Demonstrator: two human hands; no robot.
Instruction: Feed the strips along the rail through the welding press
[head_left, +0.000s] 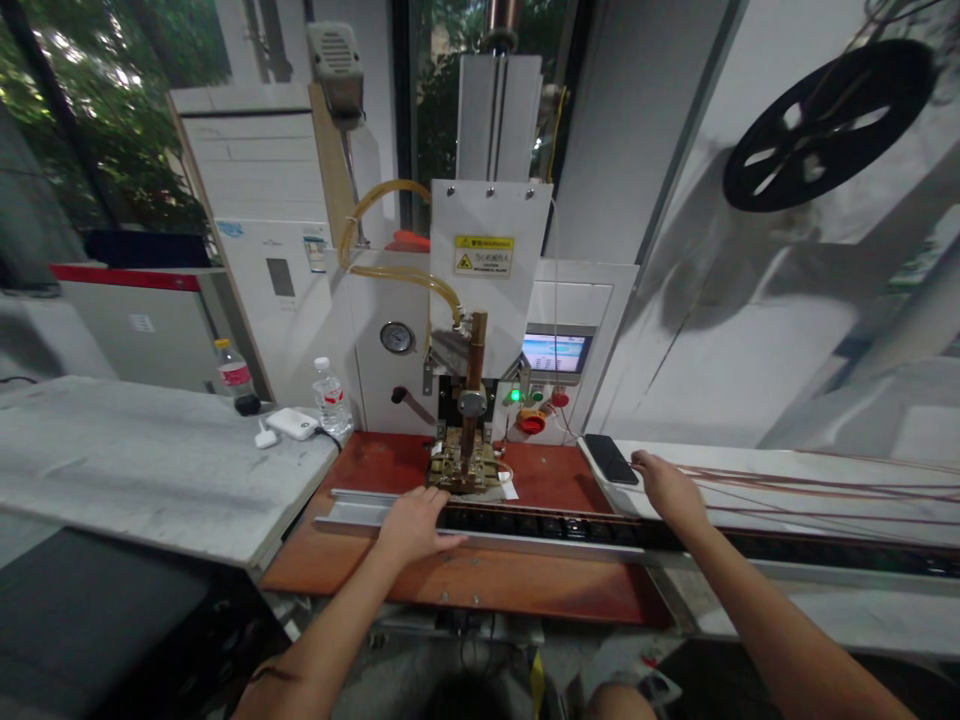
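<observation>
At the upper center of the machine, the white front panel (491, 213) carries a yellow label (484, 243) printed with Chinese characters and "WARNING". Directly below it, a pale label (491, 263) shows a triangular hazard symbol, more Chinese characters and the word "CAUTION"; the smallest line is hard to read. The display screen (555, 353) is lit, but its text is too small to read. On the side table, the print on the red labels of the cola bottle (238, 378) and the clear bottle (331, 396) is not legible.

The left hand (412, 527) lies palm down across the metal channel (562, 546), near its left end. Its fingers point forward toward the press tooling (465, 462); the thumb extends to the right along the channel's front side. Whether this hand grips or only rests cannot be told.

The right hand (670, 495) is raised beyond the channel, fingers curled, fingertips just beside the black phone (611, 459). Reddish-brown strands (780, 484) run rightward from near this hand; whether the fingers grasp one cannot be told.

The black segmented strip (525, 523) lies lengthwise within the channel, in front of the press tooling, and continues to the right beneath the right forearm.
</observation>
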